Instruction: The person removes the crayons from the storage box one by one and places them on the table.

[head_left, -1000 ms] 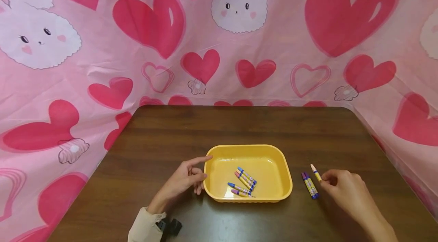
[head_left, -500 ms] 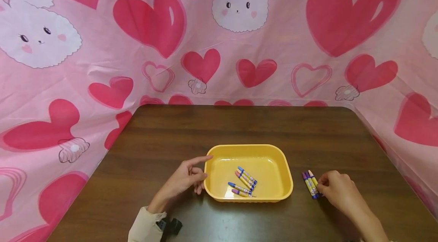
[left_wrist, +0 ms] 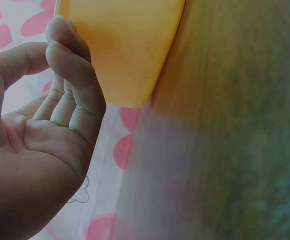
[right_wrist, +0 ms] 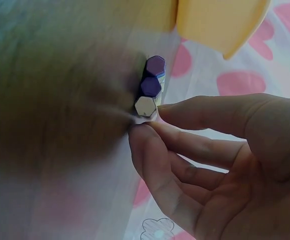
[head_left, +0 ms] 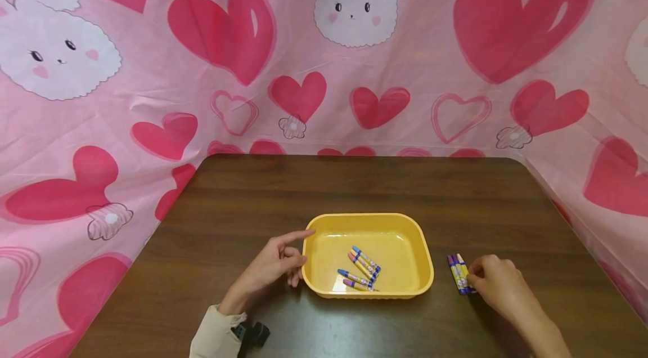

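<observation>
A yellow tray (head_left: 419, 268) sits mid-table with several crayons (head_left: 361, 263) lying in it, blue, pink and purple tips among them. At its left rim is my left hand (head_left: 275, 265); the index fingertip and thumb touch the rim, the other fingers loosely bent. Right of the tray, two purple crayons (head_left: 454, 273) lie side by side. Against them lies a pale peach crayon (head_left: 461, 262), pinched at its side between thumb and fingertips of my right hand (head_left: 498, 285). Close up in the right wrist view, the pale crayon's end (right_wrist: 145, 106) lines up with two purple ends.
The dark brown wooden table (head_left: 354, 183) has rounded far corners. Pink cloth (head_left: 374, 65) with hearts and rabbits hangs behind and at both sides. A black strap device (head_left: 253, 335) sits at my left cuff (head_left: 216, 332).
My right hand has brought the pale crayon leftward and down, laying it flush beside the two purple ones. The left hand and tray have stayed in place.
</observation>
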A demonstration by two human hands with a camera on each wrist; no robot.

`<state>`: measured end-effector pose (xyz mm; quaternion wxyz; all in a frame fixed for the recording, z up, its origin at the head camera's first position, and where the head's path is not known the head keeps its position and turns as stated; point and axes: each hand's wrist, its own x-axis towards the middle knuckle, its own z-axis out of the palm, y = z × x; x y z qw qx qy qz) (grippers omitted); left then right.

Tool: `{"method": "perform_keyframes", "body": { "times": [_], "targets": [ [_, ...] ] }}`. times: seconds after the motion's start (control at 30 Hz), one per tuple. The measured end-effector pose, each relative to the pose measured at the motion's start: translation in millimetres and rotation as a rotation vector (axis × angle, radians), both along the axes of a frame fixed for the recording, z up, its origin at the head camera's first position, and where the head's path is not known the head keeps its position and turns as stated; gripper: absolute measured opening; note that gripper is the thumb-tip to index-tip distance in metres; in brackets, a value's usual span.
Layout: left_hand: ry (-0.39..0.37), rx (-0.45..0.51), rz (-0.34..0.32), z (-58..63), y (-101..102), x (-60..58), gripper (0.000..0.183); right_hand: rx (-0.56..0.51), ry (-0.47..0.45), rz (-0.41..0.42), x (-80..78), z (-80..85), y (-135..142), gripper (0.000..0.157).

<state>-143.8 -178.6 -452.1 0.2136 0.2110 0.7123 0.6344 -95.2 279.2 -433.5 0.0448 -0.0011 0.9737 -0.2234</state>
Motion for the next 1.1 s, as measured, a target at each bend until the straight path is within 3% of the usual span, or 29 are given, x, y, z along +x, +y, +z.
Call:
{"method": "perform_keyframes", "body": {
  "times": [0.2,0.4,1.1],
  "targets": [
    [-0.001,-0.012,0.007,1.0,0,0.3,0.057,0.002,0.027,-0.012,0.9,3.2,1,0.007],
    [-0.003,-0.011,0.007,0.6,0,-0.1,0.055,0.013,0.128,-0.002,2.6,10.6,-4,0.007],
    [0.029,-0.022,0.014,-0.7,1,0.9,0.055,-0.03,0.364,0.058,-5.5,57.0,-49,0.004]
  ]
}}
